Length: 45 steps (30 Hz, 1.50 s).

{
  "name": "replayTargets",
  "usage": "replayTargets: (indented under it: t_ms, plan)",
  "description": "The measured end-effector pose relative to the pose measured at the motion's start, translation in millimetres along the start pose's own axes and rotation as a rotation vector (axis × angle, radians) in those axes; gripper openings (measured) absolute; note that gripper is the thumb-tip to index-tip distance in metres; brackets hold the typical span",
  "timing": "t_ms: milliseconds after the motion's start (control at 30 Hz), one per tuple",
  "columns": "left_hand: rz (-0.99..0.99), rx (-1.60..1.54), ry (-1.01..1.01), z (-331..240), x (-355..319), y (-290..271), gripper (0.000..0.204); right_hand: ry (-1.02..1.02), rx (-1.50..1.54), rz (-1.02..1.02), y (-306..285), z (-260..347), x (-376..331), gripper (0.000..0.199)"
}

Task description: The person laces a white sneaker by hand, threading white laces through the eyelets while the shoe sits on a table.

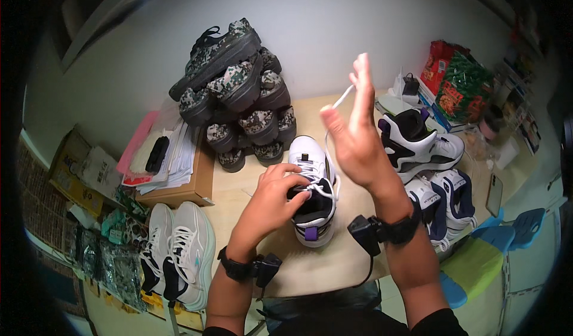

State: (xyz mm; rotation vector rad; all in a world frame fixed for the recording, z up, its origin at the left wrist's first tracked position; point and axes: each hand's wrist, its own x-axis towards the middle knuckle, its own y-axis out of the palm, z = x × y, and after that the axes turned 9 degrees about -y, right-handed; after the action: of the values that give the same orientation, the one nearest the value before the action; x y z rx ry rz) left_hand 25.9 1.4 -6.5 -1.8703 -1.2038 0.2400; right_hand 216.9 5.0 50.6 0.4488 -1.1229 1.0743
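Note:
A white sneaker with a black lining and a purple heel tab lies in front of me, its toe pointing away. At its collar, the closed fingers of my left hand pinch the shoelace beside the tongue; the exact grip is partly hidden. A thin lace end sticks out left of that hand. My right hand is raised above the right side of the sneaker. From the shoe, the white shoelace runs up to its straightened fingers, seemingly caught between them, while the thumb stands apart.
Camouflage shoes are piled at the back left, beside papers on a cardboard box. Grey-white sneakers stand at the left edge. More white sneakers, a phone and snack bags are at the right.

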Motion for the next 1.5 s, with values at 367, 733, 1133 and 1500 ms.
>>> replayTargets:
  t_ms: [367, 733, 1133, 1500]
  plan:
    - [-0.041, -0.314, -0.092, 0, 3, 16, 0.014, 0.352, -0.092, 0.221, -6, 28, -109, 0.01]
    - [-0.136, -0.318, -0.174, 8, -1, 20, 0.009, 0.389, 0.125, 0.231, 24, 4, -96, 0.009]
    - [-0.185, -1.663, -0.216, 52, -8, 21, 0.015, 0.718, 1.347, -0.324, 8, -21, -108, 0.015]
    - [-0.424, -1.675, -0.404, 76, -16, 6, 0.016, 0.842, 1.462, -0.372, 0, -33, -115, 0.009]
